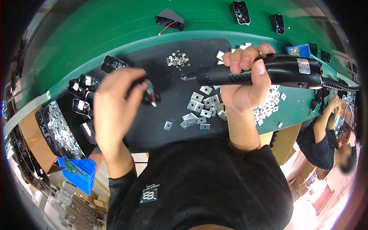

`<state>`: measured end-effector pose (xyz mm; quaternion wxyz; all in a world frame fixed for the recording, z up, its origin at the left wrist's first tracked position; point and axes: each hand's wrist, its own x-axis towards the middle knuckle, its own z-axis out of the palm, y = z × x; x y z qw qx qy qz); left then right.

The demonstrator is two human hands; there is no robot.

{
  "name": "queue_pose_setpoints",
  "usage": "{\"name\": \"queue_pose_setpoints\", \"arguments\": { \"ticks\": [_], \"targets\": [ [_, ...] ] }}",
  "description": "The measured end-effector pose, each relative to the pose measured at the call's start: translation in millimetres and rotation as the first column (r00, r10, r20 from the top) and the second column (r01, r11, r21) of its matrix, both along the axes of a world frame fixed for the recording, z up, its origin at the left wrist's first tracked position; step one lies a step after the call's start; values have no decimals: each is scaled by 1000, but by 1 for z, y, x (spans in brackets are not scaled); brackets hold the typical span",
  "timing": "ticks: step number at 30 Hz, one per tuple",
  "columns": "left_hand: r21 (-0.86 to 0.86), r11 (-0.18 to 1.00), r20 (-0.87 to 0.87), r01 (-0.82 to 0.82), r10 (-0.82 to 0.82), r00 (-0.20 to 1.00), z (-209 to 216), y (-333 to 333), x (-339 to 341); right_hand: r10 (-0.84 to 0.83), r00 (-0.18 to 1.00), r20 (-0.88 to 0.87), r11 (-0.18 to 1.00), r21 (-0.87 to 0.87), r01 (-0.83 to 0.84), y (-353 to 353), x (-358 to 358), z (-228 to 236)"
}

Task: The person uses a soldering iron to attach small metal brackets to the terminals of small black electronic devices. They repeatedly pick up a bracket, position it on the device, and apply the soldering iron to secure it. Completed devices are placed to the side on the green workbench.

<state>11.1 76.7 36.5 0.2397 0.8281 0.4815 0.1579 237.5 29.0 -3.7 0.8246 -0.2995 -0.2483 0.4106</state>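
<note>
My left hand [117, 97], smeared by motion, has its thumb and fingertips closed on the near edge of a small black plastic housing [155, 94] with a red wire and white plug. An electric screwdriver [285, 71] lies level in my right hand [247, 78], fingers wrapped round its black body. Its bit points left, and something small and shiny, perhaps a screw, sits at the tip. Just beyond the bit lies a heap of screws [177, 59] on the black mat [168, 138]. Bent metal plates with holes [197, 97] are scattered nearer me.
Several more housings [81, 106] stand at the mat's left, beside a bin of metal pieces [63, 128]. Other housings [170, 20] rest on the green belt [126, 23]. A blue screw box [304, 51] is at the right, where another person [322, 134] works.
</note>
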Motion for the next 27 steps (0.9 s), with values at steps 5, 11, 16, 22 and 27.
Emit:
{"name": "queue_pose_setpoints", "arguments": {
  "ticks": [5,11,16,22,27],
  "targets": [
    [-241,969,25,52,-47,999,-34,-34,5,56,998,-15,998,6,-55,5,-3,3],
    [5,990,151,139,-138,979,-25,-30,16,76,997,-17,997,10,-76,0,-3,7],
    [184,965,143,185,-212,967,-42,-24,31,92,995,-48,995,26,-91,-2,-4,16],
    [222,966,170,131,-171,971,-54,-18,38,85,996,-25,996,43,-84,-3,0,18],
    [202,975,218,95,-139,966,-57,-21,36,108,994,-22,991,85,-105,-3,3,22]
  ]
}}
